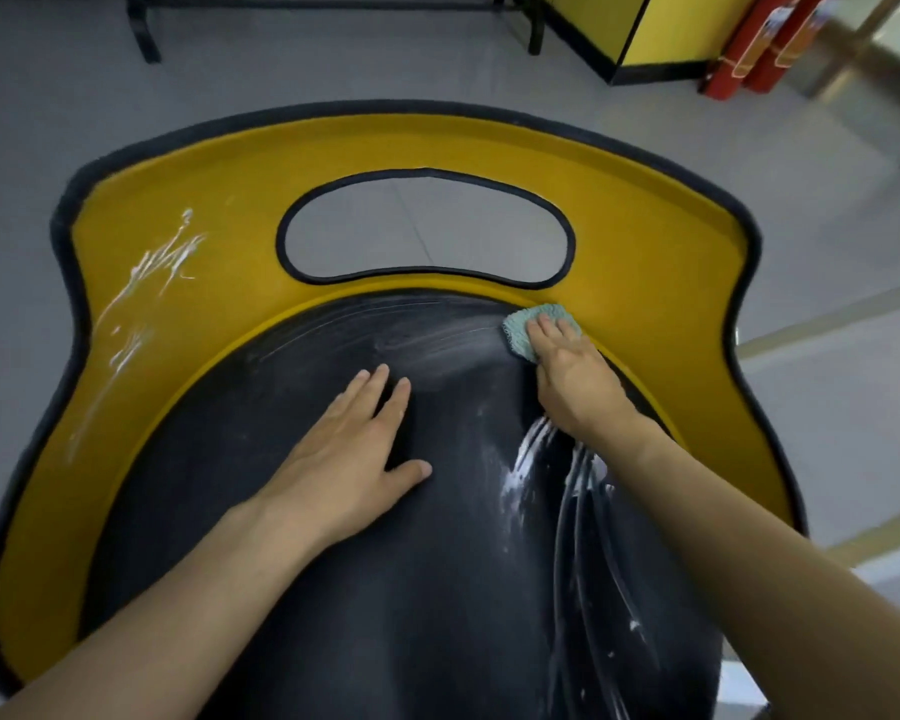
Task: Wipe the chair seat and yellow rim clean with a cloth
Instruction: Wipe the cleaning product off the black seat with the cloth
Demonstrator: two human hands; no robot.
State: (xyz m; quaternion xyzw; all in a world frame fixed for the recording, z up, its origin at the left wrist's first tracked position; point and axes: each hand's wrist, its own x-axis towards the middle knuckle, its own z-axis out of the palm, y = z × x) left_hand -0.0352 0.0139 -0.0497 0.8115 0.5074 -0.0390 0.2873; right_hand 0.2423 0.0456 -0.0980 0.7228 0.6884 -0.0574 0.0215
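The black chair seat (333, 589) fills the lower middle of the view, ringed by the yellow rim (645, 241) with its black edging. White smears streak the seat at the right (567, 485) and the rim at the left (146, 283). My right hand (575, 376) presses a small light green cloth (523, 330) flat onto the seat's far right edge, where it meets the rim. Its fingers lie straight over the cloth. My left hand (349, 459) rests flat on the middle of the seat with fingers spread and holds nothing.
An oval cut-out (427, 226) opens through the rim at the back. Grey tiled floor (48, 96) surrounds the chair. Black furniture legs (144, 28) stand at the top left, a yellow and black cabinet (645, 33) and red fire extinguishers (759, 44) at the top right.
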